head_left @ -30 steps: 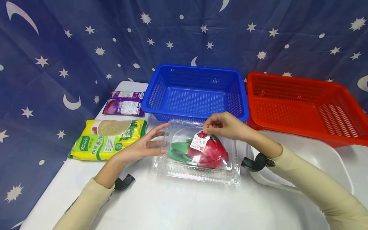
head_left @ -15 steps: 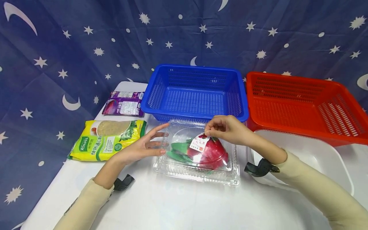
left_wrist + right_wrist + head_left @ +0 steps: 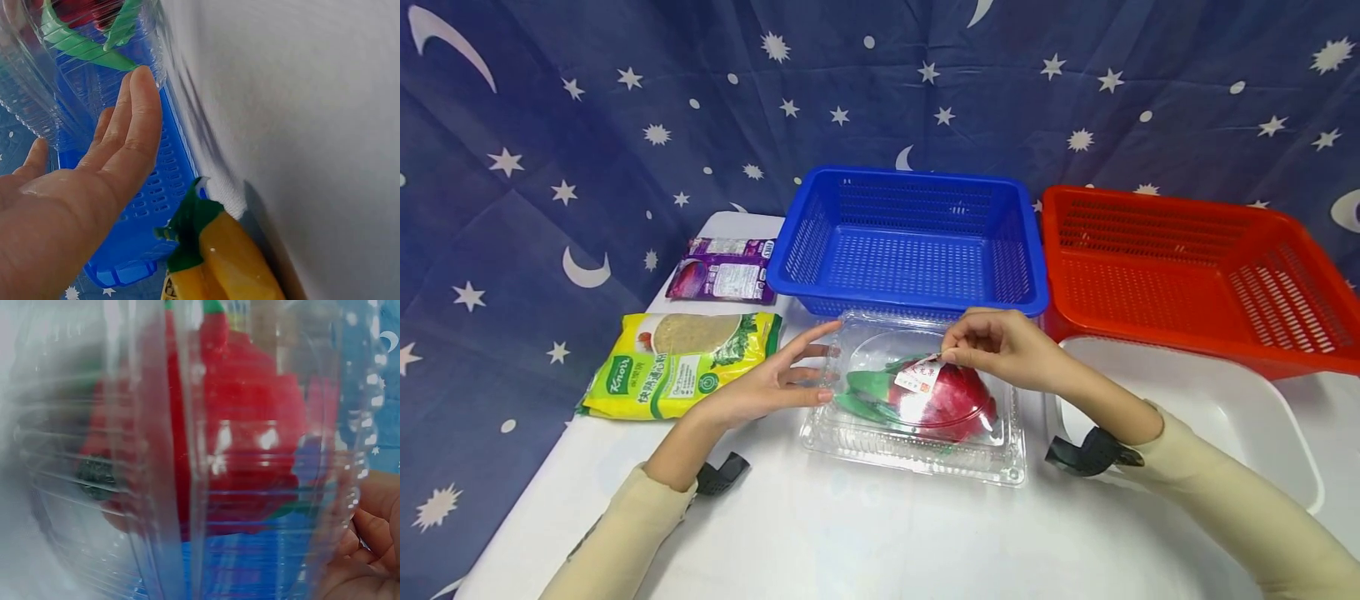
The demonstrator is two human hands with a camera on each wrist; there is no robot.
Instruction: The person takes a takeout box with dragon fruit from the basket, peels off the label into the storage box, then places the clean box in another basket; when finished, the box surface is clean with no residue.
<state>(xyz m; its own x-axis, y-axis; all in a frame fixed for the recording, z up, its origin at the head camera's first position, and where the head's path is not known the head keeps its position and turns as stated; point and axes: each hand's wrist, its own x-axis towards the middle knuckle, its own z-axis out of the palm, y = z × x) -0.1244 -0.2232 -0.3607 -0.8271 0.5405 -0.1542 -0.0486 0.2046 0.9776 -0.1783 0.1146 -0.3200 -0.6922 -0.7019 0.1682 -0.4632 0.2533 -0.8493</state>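
A clear plastic clamshell box lies on the white table with a red and green dragon fruit inside. On its lid is a white printed sticker, its upper right corner lifted. My right hand pinches that raised corner between thumb and forefinger. At the box's left side, my left hand has its fingers extended, the tips touching the plastic. The left wrist view shows these straight fingers against the ribbed wall. In the right wrist view, the blurred box hides part of my right hand.
Behind the box stands a blue basket, with a red basket to its right. Below the red one sits a white tub. At left lie a yellow Knorr bag and a purple packet.
My right hand has moved slightly right and toward me, pulling the sticker's corner farther up and folding it back. The left hand and the box stay in place.
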